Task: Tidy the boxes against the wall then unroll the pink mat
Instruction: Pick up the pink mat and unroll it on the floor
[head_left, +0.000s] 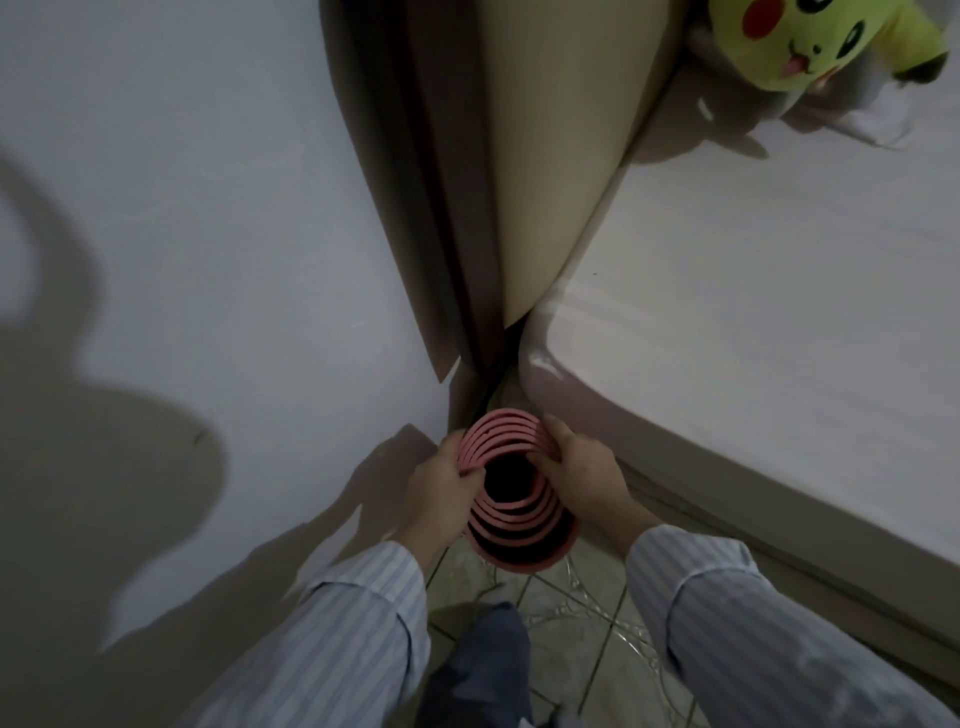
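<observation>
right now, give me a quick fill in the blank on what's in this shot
1. Both hands, left hand and right hand, grip a rolled mat coloured ____.
2. The mat stands on end between the wall and the ____.
3. The plush toy on the bed is mostly ____.
4. Flattened brown ____ leans against the wall behind the mat.

Missing words: pink; bed; yellow; cardboard

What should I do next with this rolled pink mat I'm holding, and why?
Probably lift the pink mat clear of the gap and carry it to open floor. It is still a roll standing on end, gripped at its top by your left hand and right hand, hemmed in between the wall and the bed, where it likely has no room to unroll.
</observation>
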